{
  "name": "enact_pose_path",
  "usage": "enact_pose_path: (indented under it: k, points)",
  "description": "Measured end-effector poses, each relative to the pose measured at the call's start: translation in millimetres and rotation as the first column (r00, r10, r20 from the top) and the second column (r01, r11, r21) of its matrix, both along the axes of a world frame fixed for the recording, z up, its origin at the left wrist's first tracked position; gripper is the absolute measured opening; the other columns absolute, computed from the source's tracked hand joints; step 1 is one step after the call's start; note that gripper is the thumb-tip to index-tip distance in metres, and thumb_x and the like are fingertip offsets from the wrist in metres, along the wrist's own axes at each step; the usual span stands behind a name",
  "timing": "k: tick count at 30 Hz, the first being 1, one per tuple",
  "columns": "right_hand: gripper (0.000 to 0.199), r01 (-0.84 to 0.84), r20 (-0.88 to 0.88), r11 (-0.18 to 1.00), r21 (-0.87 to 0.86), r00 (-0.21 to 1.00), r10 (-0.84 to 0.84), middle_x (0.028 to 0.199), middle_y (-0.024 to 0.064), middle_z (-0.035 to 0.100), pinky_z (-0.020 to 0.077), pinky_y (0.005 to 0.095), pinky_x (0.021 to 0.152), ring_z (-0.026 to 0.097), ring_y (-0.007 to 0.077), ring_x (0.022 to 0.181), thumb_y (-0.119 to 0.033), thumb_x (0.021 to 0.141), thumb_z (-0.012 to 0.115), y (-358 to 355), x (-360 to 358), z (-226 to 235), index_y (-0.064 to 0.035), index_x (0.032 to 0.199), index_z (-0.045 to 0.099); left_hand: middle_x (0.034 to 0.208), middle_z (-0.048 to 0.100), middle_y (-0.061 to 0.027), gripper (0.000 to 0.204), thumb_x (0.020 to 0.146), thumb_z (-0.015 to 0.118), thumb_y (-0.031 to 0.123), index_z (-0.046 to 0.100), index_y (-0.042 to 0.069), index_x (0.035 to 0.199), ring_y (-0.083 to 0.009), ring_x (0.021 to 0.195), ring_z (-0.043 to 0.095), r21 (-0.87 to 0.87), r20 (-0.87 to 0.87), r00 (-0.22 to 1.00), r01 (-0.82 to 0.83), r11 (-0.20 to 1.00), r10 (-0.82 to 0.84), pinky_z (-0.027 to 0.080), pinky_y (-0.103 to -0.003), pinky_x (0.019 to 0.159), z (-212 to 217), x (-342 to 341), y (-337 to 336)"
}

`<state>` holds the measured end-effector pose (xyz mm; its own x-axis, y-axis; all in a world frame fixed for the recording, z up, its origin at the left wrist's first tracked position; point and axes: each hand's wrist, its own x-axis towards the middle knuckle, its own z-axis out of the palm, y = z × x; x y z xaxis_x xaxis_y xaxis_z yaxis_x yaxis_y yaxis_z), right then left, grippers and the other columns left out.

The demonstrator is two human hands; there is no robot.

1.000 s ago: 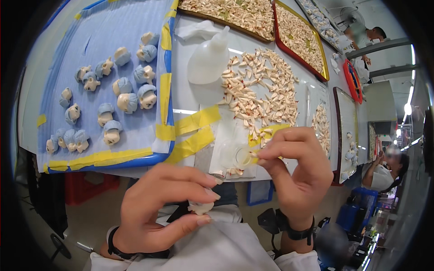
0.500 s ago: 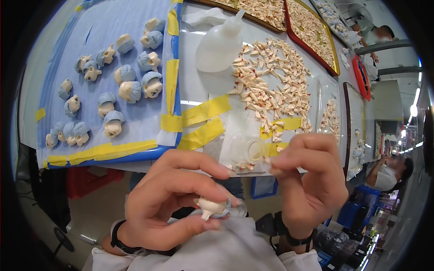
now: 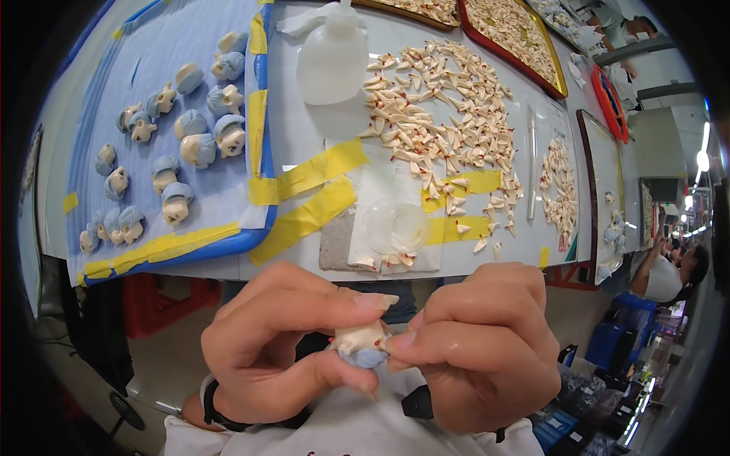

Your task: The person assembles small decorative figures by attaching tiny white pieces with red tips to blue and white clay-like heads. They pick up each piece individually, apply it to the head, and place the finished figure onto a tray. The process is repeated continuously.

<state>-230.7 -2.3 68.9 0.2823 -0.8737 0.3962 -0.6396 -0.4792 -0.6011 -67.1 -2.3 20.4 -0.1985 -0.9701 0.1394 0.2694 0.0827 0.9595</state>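
Note:
My left hand (image 3: 285,346) grips a small doll head (image 3: 361,346), cream-coloured with a pale blue part, between thumb and fingers in front of my chest. My right hand (image 3: 479,342) presses its fingertips against the same head from the right; whether a small piece sits between those fingertips is hidden. On the white table lies a heap of small cream pointed pieces with red tips (image 3: 441,114). A shallow clear dish (image 3: 397,226) stands on a white cloth near the table's front edge.
Several finished blue-haired doll heads (image 3: 175,144) lie on a blue mat (image 3: 99,76) edged with yellow tape at the left. A white squeeze bottle (image 3: 333,57) stands at the back. Red-rimmed trays (image 3: 517,30) of parts lie farther off. Another person (image 3: 673,270) sits at the right.
Both hands have come together lower in front of my chest. The right hand, earlier near the dish at the table's edge, now touches the doll head held by the left.

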Motion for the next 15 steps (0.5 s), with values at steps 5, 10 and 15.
enact_pose_path:
  k: [5, 10, 15]
  points:
    - [0.034, -0.170, 0.115, 0.974, 0.152, 0.981, 0.153, 0.092, 0.0129, 0.054, 0.0403, 0.0262, 0.062, 0.050, 0.0161, 0.069, -0.008, 0.059, 0.079, -3, -20, 4, -0.0067, 0.088, 0.060, 0.092, 0.063, -0.0118, 0.035, 0.062, 0.078, 0.009, 0.063, -0.001, 0.093, -0.0185, 0.076, 0.058, -0.153, 0.150, 0.988, -0.005, 0.988, 0.028, 0.044, -0.026, 0.064, 4, 0, -3]
    - [0.053, -0.252, 0.634, 0.858, 0.447, 0.766, -0.105, 0.098, 0.0160, 0.053, 0.0438, 0.0253, 0.065, 0.055, 0.0173, 0.078, -0.012, 0.070, 0.074, 11, -10, -12, 0.0034, 0.109, 0.041, 0.095, 0.060, -0.0068, 0.031, 0.066, 0.070, 0.009, 0.064, 0.005, 0.096, -0.0197, 0.081, 0.055, -0.618, 0.537, 0.813, 0.197, 0.761, 0.225, 0.047, -0.028, 0.069, 12, -6, -12]
    - [0.017, 0.393, 0.263, 0.879, 0.270, 0.848, -0.460, 0.084, 0.0041, 0.057, 0.0377, 0.0185, 0.057, 0.048, 0.0078, 0.068, -0.011, 0.080, 0.059, -1, -95, 4, -0.0004, 0.093, 0.057, 0.106, 0.056, -0.0118, 0.040, 0.070, 0.067, 0.018, 0.058, 0.003, 0.106, -0.0266, 0.092, 0.054, -0.629, 0.633, 0.583, 0.006, 0.777, 0.509, 0.044, -0.036, 0.081, 30, 40, -34]
